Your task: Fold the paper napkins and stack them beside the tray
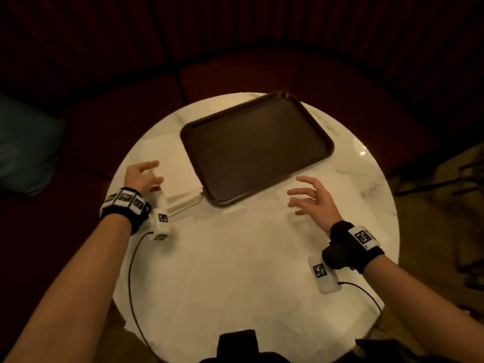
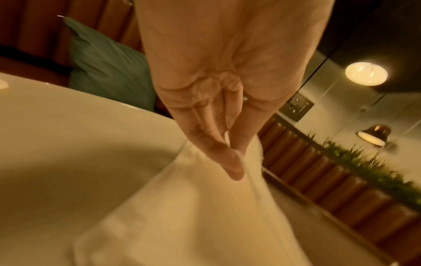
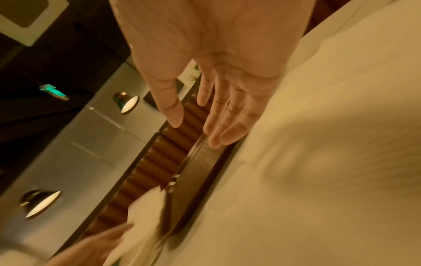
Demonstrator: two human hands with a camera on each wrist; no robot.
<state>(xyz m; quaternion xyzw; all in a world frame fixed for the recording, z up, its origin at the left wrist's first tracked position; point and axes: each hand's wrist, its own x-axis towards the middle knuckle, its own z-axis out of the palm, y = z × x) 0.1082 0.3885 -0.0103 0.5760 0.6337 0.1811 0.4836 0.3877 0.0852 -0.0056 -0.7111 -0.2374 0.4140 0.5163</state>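
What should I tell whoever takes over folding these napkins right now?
Left hand pinches a napkin by its edge, over the stack left of the tray.
Right hand is open and holds nothing, hovering over the table in front of the tray.
Done: a stack of folded napkins lies beside the tray.
Left: set the held napkin down. Further loose napkins are hard to make out on the white table.
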